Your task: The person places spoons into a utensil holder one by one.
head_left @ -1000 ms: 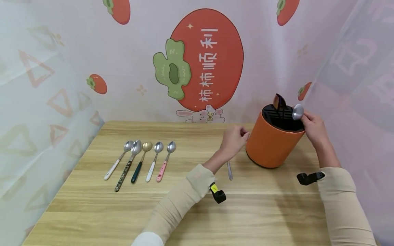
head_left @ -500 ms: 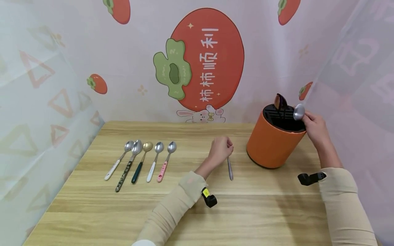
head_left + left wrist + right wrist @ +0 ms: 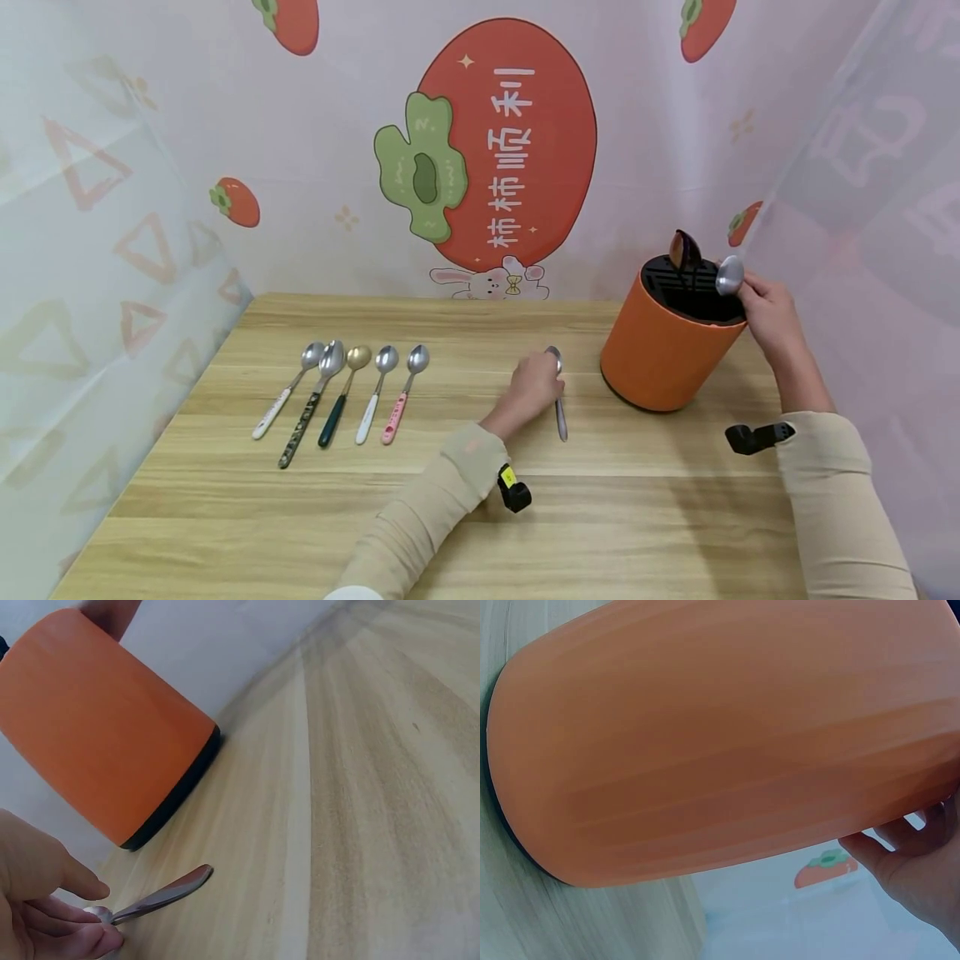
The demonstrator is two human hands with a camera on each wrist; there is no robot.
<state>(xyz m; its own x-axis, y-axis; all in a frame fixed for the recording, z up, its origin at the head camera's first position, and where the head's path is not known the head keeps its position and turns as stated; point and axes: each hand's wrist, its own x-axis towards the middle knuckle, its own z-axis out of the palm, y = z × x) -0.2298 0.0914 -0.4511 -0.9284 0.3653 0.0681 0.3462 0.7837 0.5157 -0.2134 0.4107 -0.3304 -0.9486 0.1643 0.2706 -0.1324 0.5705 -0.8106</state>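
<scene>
My left hand [image 3: 534, 385] is low over a metal spoon [image 3: 561, 417] lying on the table. In the left wrist view, the fingers touch the spoon's neck [image 3: 120, 918], while the thumb stands a little apart from it. My right hand [image 3: 771, 318] grips the upper rim of an orange utensil holder [image 3: 663, 354] with a black slotted top. Beside those fingers, a silver spoon [image 3: 729, 276] stands bowl up in the holder; its handle is hidden. Dark brown spoons [image 3: 684, 250] stand at the back of the top. The right wrist view is mostly the orange wall [image 3: 720, 750].
Several spoons lie in a row at the left: a white-handled one [image 3: 273, 412], a patterned one [image 3: 300, 429], a dark green one [image 3: 333, 421], another white one [image 3: 367, 419] and a pink one [image 3: 394, 418]. The wooden table [image 3: 600, 525] meets a printed backdrop [image 3: 300, 233].
My left hand has moved left from beside the holder, then down onto the lying spoon, uncovering its bowl. The right hand and the holder have stayed in place.
</scene>
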